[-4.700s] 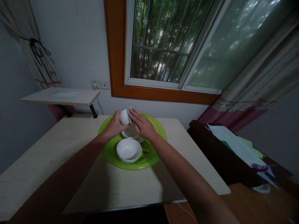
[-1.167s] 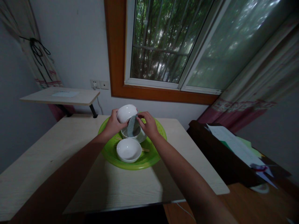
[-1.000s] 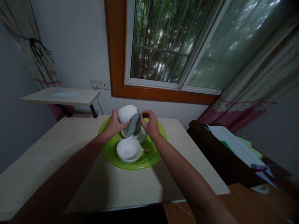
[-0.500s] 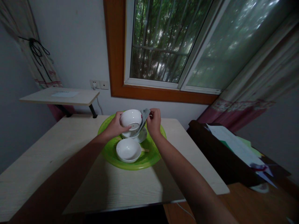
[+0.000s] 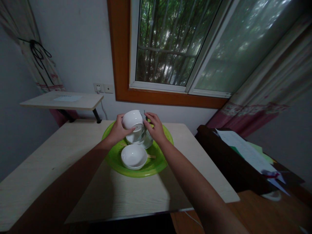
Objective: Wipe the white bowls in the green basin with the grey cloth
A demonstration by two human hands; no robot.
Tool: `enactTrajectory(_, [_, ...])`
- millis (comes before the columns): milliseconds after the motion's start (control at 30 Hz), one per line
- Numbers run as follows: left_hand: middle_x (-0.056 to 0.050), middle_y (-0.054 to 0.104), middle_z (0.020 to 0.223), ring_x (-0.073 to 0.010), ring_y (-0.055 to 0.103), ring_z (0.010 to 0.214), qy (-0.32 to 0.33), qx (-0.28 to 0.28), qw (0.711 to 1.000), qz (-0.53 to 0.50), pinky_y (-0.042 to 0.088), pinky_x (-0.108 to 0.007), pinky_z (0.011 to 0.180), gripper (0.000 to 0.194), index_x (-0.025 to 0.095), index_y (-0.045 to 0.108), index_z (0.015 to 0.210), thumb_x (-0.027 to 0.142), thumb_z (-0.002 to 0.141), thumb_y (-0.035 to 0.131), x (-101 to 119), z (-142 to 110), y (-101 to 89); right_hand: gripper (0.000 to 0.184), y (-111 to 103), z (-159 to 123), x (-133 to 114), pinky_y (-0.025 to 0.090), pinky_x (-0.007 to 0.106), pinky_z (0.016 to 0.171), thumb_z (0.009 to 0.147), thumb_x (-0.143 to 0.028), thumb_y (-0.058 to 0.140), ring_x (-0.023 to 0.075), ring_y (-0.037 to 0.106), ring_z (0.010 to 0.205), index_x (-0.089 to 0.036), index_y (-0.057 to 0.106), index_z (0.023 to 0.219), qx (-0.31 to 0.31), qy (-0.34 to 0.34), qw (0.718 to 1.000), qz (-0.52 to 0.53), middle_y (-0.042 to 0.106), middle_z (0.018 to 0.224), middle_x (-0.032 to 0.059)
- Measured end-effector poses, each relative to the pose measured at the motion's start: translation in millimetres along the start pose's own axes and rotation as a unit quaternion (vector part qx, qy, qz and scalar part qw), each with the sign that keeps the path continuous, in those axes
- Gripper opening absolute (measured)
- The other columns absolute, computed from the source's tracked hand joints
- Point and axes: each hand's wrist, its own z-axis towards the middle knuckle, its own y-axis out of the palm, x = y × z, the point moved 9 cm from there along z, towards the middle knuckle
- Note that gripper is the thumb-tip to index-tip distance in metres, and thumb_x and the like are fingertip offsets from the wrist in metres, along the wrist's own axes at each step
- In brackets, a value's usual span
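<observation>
My left hand [image 5: 118,130] grips a white bowl [image 5: 132,119], thumb on its underside near the foot ring. The bowl is tipped with its mouth turned towards my right hand [image 5: 155,128]. That hand's fingers are at the bowl's rim, with a grey cloth [image 5: 144,126] between them and the bowl; most of the cloth is hidden. Below is a green basin [image 5: 157,164]. In it, a second white bowl [image 5: 134,156] sits upright at the front. Behind this are another white bowl [image 5: 131,139] and a dish [image 5: 148,141], partly covered by the held bowl.
Chopsticks [image 5: 151,157] poke out beside the front bowl. The basin rests on a pale wooden table [image 5: 80,182]. A small raised shelf [image 5: 60,100] stands at the back left, and papers [image 5: 243,152] lie on a dark surface to the right. A window [image 5: 170,48] is behind.
The held bowl has moved slightly left and up. My right hand has shifted left to the bowl's rim, and the cloth, which stuck up beside the bowl, is now mostly hidden.
</observation>
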Motion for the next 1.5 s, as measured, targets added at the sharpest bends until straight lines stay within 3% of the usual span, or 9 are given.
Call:
enactTrajectory(133, [-0.014, 0.061, 0.129, -0.0256, 0.067, 0.112, 0.0, 0.008, 1.0, -0.02, 0.056, -0.039, 0.091, 0.076, 0.023, 0.039, 0.126, 0.042, 0.067, 0.083, 0.6, 0.2, -2.2, 0.032, 0.9, 0.5, 10.5, 0.055, 0.042, 0.104, 0.102, -0.036, 0.054, 0.0227, 0.062, 0.121, -0.027, 0.07, 0.129, 0.014, -0.01, 0.999, -0.028, 0.065, 0.127, 0.0113])
enactTrajectory(367, [-0.013, 0.062, 0.128, -0.026, 0.067, 0.111, 0.002, 0.001, 1.0, 0.0, 0.056, -0.039, 0.09, 0.074, 0.024, 0.04, 0.125, 0.043, 0.067, 0.083, 2.5, -0.4, -0.9, 0.028, 0.3, 0.9, 25.4, 0.056, 0.043, 0.101, 0.098, -0.025, 0.057, 0.0229, 0.067, 0.109, -0.025, 0.075, 0.119, 0.015, 0.006, 0.999, -0.047, 0.073, 0.115, 0.0094])
enactTrajectory(567, [-0.01, 0.064, 0.126, -0.0266, 0.066, 0.113, 0.022, -0.014, 0.999, 0.025, 0.054, -0.039, 0.094, 0.071, 0.026, 0.042, 0.124, 0.043, 0.068, 0.082, 1.8, 0.0, 4.0, 0.039, 1.0, 0.8, -0.8, 0.053, 0.043, 0.106, 0.099, -0.017, 0.051, 0.0221, 0.064, 0.119, -0.029, 0.069, 0.132, -0.002, -0.071, 0.995, -0.07, 0.07, 0.13, 0.0082])
enactTrajectory(833, [-0.01, 0.065, 0.124, -0.0274, 0.066, 0.112, 0.011, -0.008, 0.999, 0.047, 0.053, -0.039, 0.092, 0.07, 0.025, 0.042, 0.126, 0.039, 0.069, 0.08, 4.7, 1.4, 1.6, 0.043, 31.9, -13.0, -36.7, 0.051, 0.047, 0.105, 0.099, -0.017, 0.055, 0.0256, 0.058, 0.121, -0.036, 0.065, 0.137, -0.119, -0.156, 0.971, -0.138, 0.067, 0.136, 0.0033])
enactTrajectory(933, [-0.01, 0.065, 0.124, -0.0274, 0.066, 0.112, 0.008, -0.004, 0.999, 0.045, 0.052, -0.038, 0.093, 0.069, 0.025, 0.043, 0.125, 0.037, 0.068, 0.081, 5.9, 2.0, 0.4, 0.039, 34.6, -14.6, -38.9, 0.052, 0.044, 0.103, 0.1, -0.018, 0.054, 0.0253, 0.058, 0.12, -0.034, 0.068, 0.134, -0.123, -0.167, 0.965, -0.159, 0.067, 0.133, 0.004])
enactTrajectory(1167, [-0.011, 0.063, 0.13, -0.0275, 0.064, 0.118, -0.011, 0.015, 0.999, 0.044, 0.051, -0.039, 0.097, 0.07, 0.025, 0.041, 0.125, 0.038, 0.068, 0.082, 3.8, 3.3, -5.3, 0.034, 16.3, -5.0, -22.7, 0.054, 0.043, 0.095, 0.099, -0.015, 0.054, 0.0255, 0.059, 0.109, -0.027, 0.074, 0.124, -0.051, -0.12, 0.973, -0.189, 0.07, 0.12, 0.0084])
enactTrajectory(1400, [-0.012, 0.064, 0.127, -0.0287, 0.065, 0.115, -0.006, -0.001, 0.998, 0.056, 0.052, -0.039, 0.095, 0.068, 0.024, 0.042, 0.124, 0.034, 0.068, 0.079, 3.4, 3.1, 0.1, 0.036, 37.3, -17.6, -42.2, 0.052, 0.041, 0.099, 0.101, -0.015, 0.056, 0.0246, 0.055, 0.116, -0.03, 0.07, 0.13, -0.145, -0.185, 0.949, -0.209, 0.068, 0.128, 0.0065])
enactTrajectory(1500, [-0.011, 0.065, 0.126, -0.0285, 0.065, 0.115, -0.006, 0.0, 0.998, 0.061, 0.052, -0.039, 0.094, 0.068, 0.024, 0.042, 0.124, 0.032, 0.067, 0.079, 3.8, 3.0, -0.1, 0.036, 40.5, -18.8, -44.4, 0.051, 0.042, 0.1, 0.1, -0.016, 0.059, 0.0249, 0.055, 0.118, -0.031, 0.07, 0.13, -0.156, -0.187, 0.946, -0.215, 0.068, 0.129, 0.006])
